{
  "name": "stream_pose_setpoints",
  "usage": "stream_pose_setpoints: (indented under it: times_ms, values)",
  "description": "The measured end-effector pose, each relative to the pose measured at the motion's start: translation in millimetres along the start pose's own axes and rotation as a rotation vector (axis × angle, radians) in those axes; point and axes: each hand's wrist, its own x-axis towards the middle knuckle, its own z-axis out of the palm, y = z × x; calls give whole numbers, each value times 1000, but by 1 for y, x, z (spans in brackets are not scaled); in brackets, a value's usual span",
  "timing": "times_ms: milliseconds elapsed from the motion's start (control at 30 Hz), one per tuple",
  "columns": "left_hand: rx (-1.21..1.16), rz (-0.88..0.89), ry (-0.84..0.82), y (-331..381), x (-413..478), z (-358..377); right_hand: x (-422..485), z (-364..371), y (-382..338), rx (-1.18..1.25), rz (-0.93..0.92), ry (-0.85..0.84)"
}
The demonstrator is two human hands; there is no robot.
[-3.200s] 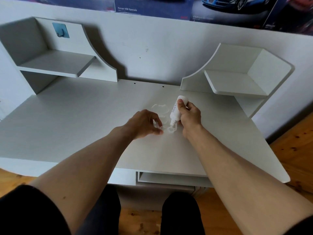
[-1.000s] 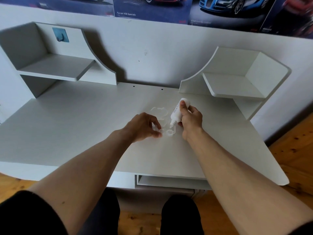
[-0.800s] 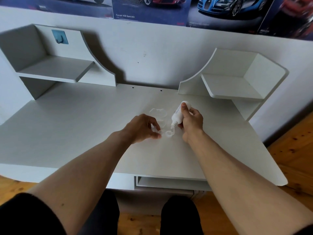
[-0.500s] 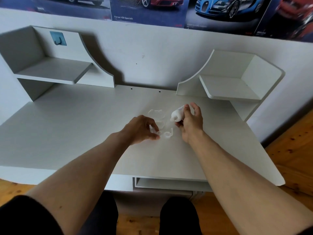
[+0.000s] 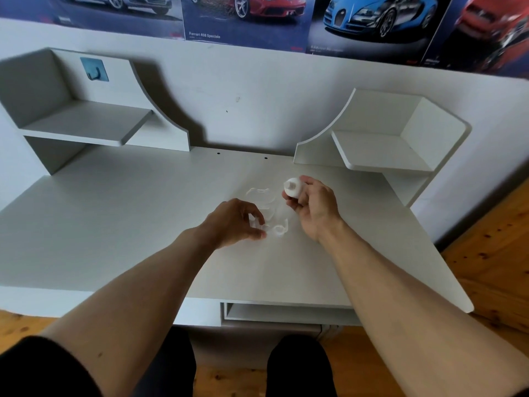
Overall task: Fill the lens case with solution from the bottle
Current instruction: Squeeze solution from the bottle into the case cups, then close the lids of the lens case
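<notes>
The middle of the table (image 5: 120, 224) is crowded: the left hand (image 5: 232, 222) rests on the surface with its fingers (image 5: 259, 234) at the clear lens case (image 5: 276, 229), the right hand (image 5: 313, 207) holds the white bottle (image 5: 293, 189) raised just beside it, and a clear plastic tray (image 5: 262, 197) lies just behind. Wide bare surface lies open to the left of the left forearm and along the near edge between the two arms, and a narrower strip to the right. At the back, the left shelf (image 5: 86, 127) and right shelf (image 5: 380, 151) wall in the corners, leaving a gap between them against the wall.
</notes>
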Motion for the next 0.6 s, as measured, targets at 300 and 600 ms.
stream_pose_setpoints:
  times_ms: [300, 600]
  values:
    - [-35, -6, -2, 0, -2, 0, -5, -1, 5, -36, 9, -64]
    - [-69, -16, -25, 2, -2, 0, -2, 0, 5, -662, -199, -54]
